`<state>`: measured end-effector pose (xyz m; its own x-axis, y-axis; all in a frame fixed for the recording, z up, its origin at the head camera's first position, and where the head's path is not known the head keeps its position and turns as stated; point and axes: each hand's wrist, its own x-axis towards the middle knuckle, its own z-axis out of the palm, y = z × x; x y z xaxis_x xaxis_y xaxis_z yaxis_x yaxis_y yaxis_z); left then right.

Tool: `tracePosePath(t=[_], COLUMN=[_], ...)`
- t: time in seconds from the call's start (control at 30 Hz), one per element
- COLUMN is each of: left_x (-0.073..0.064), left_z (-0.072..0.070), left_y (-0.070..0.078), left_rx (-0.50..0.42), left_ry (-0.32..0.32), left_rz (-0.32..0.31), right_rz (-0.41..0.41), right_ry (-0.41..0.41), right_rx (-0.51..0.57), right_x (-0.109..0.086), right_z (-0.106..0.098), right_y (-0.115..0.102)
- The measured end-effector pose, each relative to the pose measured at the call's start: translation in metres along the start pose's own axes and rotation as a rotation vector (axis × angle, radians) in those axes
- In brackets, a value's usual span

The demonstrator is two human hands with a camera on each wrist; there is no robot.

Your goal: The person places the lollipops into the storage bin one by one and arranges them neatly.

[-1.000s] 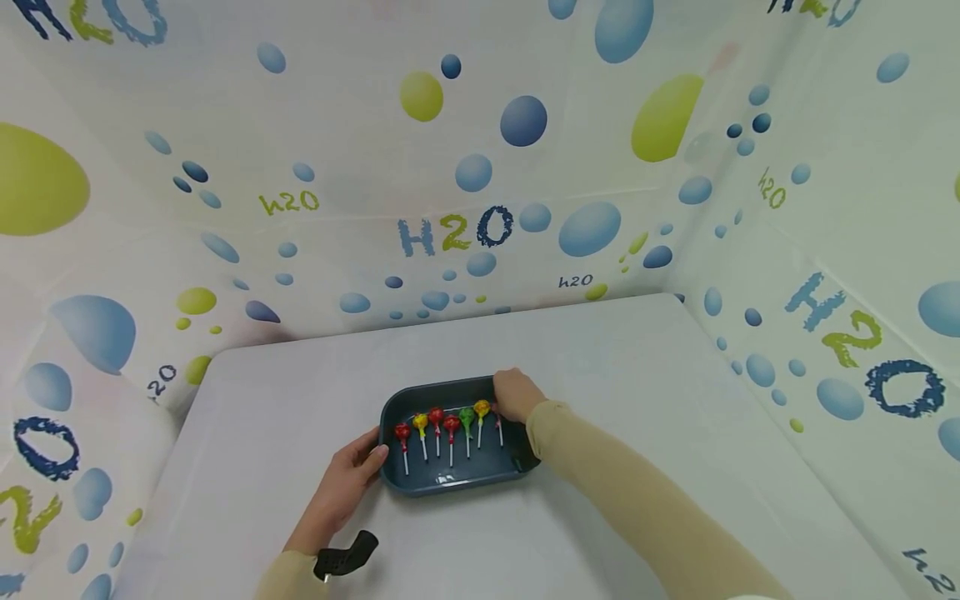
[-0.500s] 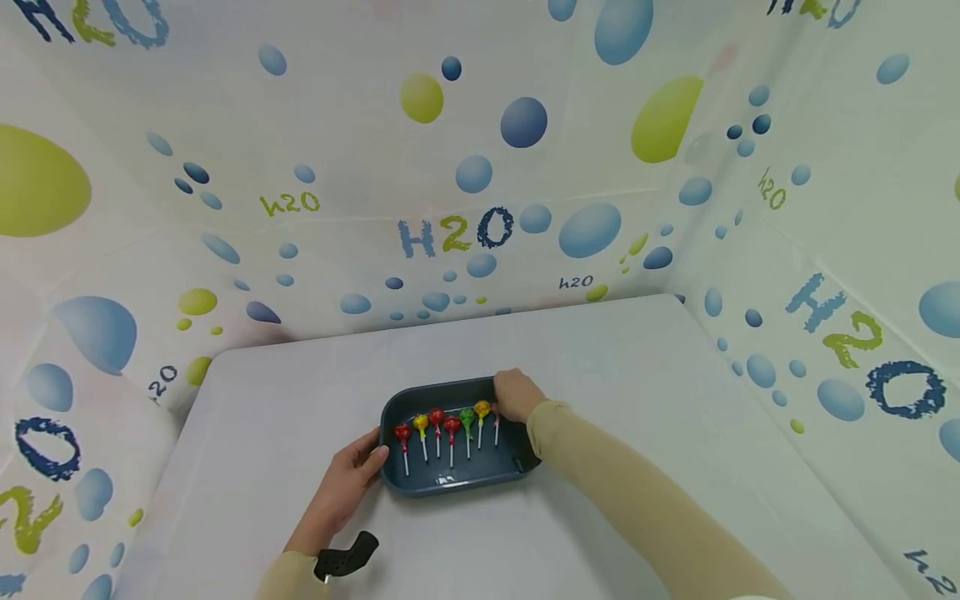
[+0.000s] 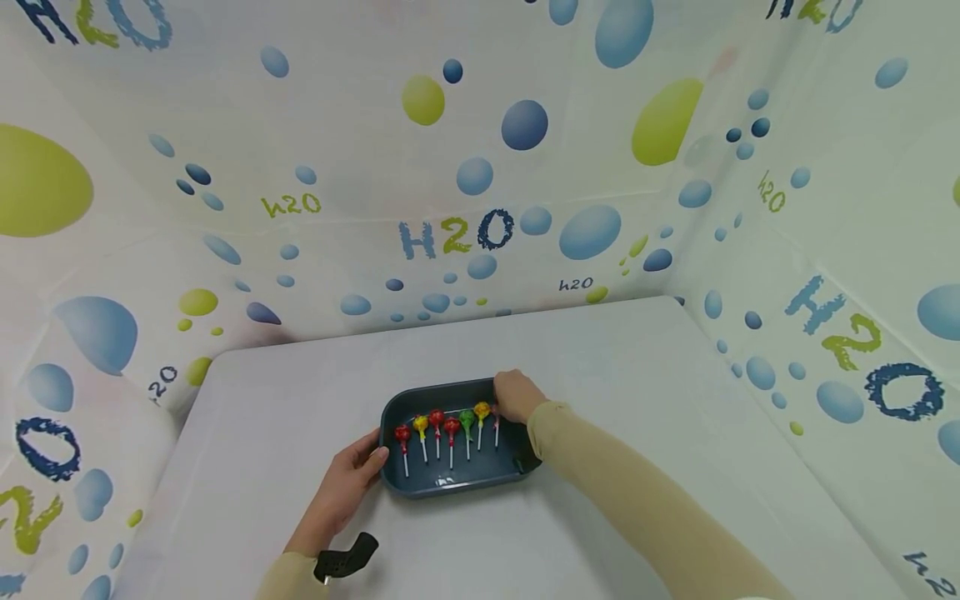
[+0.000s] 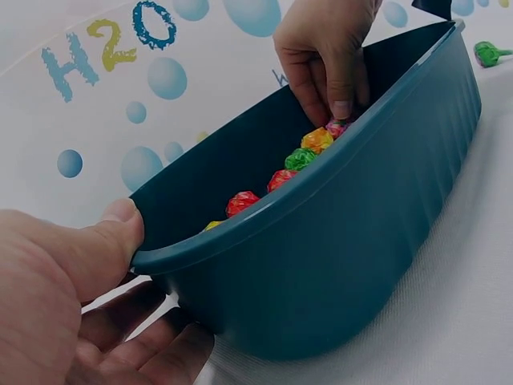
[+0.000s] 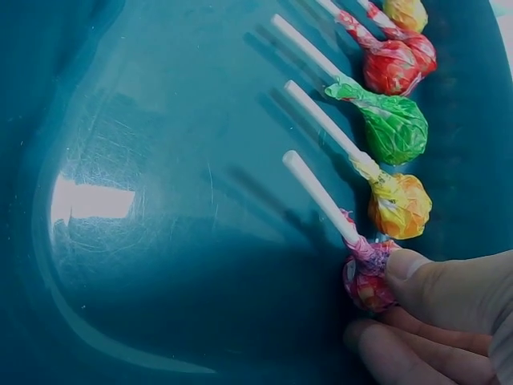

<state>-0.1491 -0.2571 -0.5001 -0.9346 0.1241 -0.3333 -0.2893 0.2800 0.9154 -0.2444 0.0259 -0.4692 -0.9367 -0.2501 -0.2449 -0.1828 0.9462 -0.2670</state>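
A dark teal tray [image 3: 480, 486] with raised walls sits on the white table. My left hand [image 3: 347, 479] holds its left end, with the thumb [image 4: 120, 228] over the rim and the other fingers against the outside wall. Inside the tray, my right hand [image 3: 517, 396] pinches a pink-wrapped lollipop [image 5: 369, 285] by its head, between thumb and fingers. That lollipop ends a row of red, yellow, green and orange ones, their white sticks pointing toward the near side. Beside it lies an orange-yellow lollipop [image 5: 401, 206], then a green lollipop [image 5: 397, 128].
Outside the tray, a green lollipop [image 4: 487, 54] lies on the table in the left wrist view; the head view does not show it. The white table [image 3: 330, 367] is bordered by a wall covering [image 3: 360, 133] with blue and green spots.
The stick of the pink lollipop has swung slightly left within the tray. Both hands and the tray have stayed in place.
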Motion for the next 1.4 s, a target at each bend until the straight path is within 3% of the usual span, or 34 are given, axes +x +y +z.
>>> tracePosePath(t=[0.73,0.87,1.0,1.2,1.4], left_x=[0.000,-0.001,-0.001,-0.001,-0.001], left_z=[0.001,0.001,0.001,0.000,-0.003], left_y=[0.000,0.001,0.000,-0.002,0.000], left_rx=[0.012,0.009,0.007,0.021,0.042], left_ry=[0.003,0.006,-0.001,-0.004,-0.018], left_rz=[0.003,0.001,0.005,0.001,0.000], right_rz=[-0.020,-0.038,-0.068,-0.106,-0.062], right_ry=[0.000,0.021,0.045,0.136,0.226], right_rx=[0.028,0.081,0.164,0.285,0.417], right_x=[-0.006,-0.010,-0.022,-0.042,-0.065], right_z=[-0.004,-0.013,-0.036,-0.070,-0.080], right_y=[0.001,0.003,0.010,0.053,0.111])
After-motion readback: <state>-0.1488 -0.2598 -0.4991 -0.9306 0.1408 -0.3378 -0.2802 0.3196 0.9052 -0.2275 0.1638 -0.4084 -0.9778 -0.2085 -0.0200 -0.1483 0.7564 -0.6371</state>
